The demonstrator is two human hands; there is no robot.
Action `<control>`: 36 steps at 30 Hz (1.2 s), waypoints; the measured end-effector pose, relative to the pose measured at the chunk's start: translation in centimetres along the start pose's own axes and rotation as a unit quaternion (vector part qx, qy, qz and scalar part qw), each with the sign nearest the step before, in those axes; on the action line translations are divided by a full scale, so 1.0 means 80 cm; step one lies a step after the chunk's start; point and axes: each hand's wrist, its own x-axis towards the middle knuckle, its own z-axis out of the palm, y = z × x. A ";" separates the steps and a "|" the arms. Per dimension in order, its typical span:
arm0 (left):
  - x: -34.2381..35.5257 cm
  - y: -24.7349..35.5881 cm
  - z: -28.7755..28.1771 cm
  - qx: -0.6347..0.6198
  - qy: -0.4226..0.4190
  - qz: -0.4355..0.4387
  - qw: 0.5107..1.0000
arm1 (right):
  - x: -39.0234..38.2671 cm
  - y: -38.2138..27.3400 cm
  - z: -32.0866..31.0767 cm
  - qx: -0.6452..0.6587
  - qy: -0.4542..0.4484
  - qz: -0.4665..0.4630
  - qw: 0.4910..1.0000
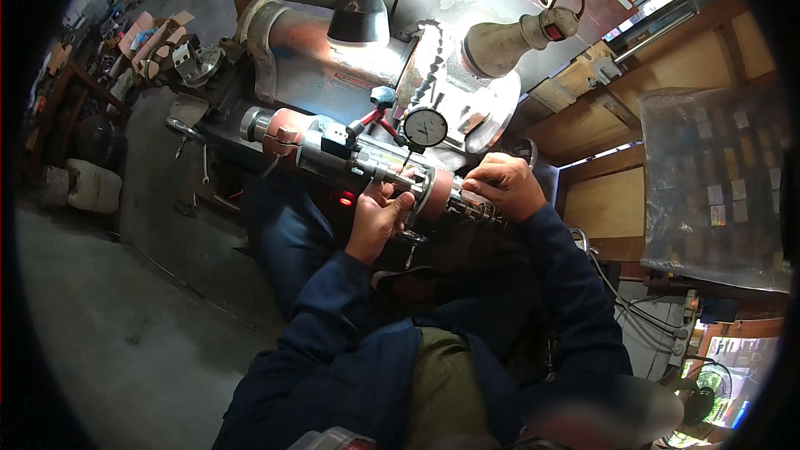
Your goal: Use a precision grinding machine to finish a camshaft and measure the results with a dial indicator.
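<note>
A bright metal shaft [377,168] lies across a machine fixture between two red-brown supports [289,131]. My left hand [379,217] is closed, its thumb and fingers pinching the shaft from below, just left of the right-hand red-brown support [437,193]. Bent over the fixture's right end, my right hand [507,186] has its fingers closed beside small metal fittings [477,210]; what they grip is hidden. Above the shaft stands a round dial indicator [426,127], its thin stem reaching down near my left fingertips. A red-and-black jointed arm [373,122] is beside the dial.
Two lamps, one black [360,10] and one beige [518,40], light the work from behind. A large machine body [333,67] stands at the back. Small handwheels [408,238] jut out at the front. Cables [617,287] hang at right, below a plastic-covered rack [717,187].
</note>
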 end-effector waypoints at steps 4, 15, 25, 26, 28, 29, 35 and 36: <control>0.000 0.000 0.002 0.003 0.009 0.002 1.000 | 0.000 -0.001 -0.001 0.015 0.000 0.016 1.000; 0.000 0.000 -0.003 -0.047 -0.010 -0.011 0.999 | -0.002 -0.002 0.001 -0.001 0.006 0.034 0.999; 0.002 -0.003 -0.006 -0.031 -0.014 -0.007 0.999 | -0.004 -0.006 0.001 0.014 0.009 0.067 0.998; 0.001 -0.003 -0.007 -0.026 -0.025 -0.008 0.999 | -0.005 -0.005 0.001 0.011 0.007 0.072 0.997; 0.001 -0.004 -0.007 -0.021 -0.036 -0.006 0.999 | -0.006 -0.001 0.003 0.011 0.006 0.055 0.998; 0.000 -0.005 -0.006 -0.018 -0.031 -0.008 0.999 | -0.006 0.001 0.004 0.007 0.004 0.048 0.999; 0.007 -0.013 -0.007 -0.017 -0.035 0.014 0.999 | -0.006 -0.009 0.018 0.136 0.162 0.126 0.969; 0.008 -0.014 -0.007 -0.001 -0.034 0.024 0.999 | -0.013 -0.015 0.013 0.170 0.201 0.113 0.958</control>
